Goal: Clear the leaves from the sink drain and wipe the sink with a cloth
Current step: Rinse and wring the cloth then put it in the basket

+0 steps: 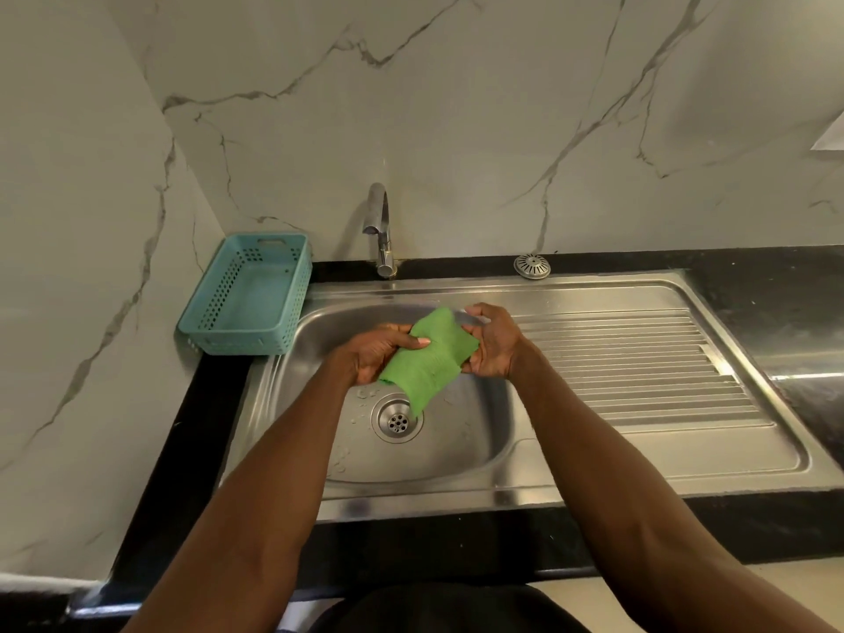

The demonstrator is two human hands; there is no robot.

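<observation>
A green cloth (429,358) is bunched between both hands above the steel sink basin (475,436). My left hand (379,354) grips its left side with the thumb on top. My right hand (493,342) holds its right end. One corner of the cloth hangs down toward the round drain (396,420), whose holes show no leaves. Water drops lie on the basin floor around the drain.
A chrome tap (381,230) stands behind the basin. A teal plastic basket (249,294) sits on the black counter at the left. A metal drain strainer (532,266) lies on the counter behind the ribbed draining board (639,358). Marble walls close the back and left.
</observation>
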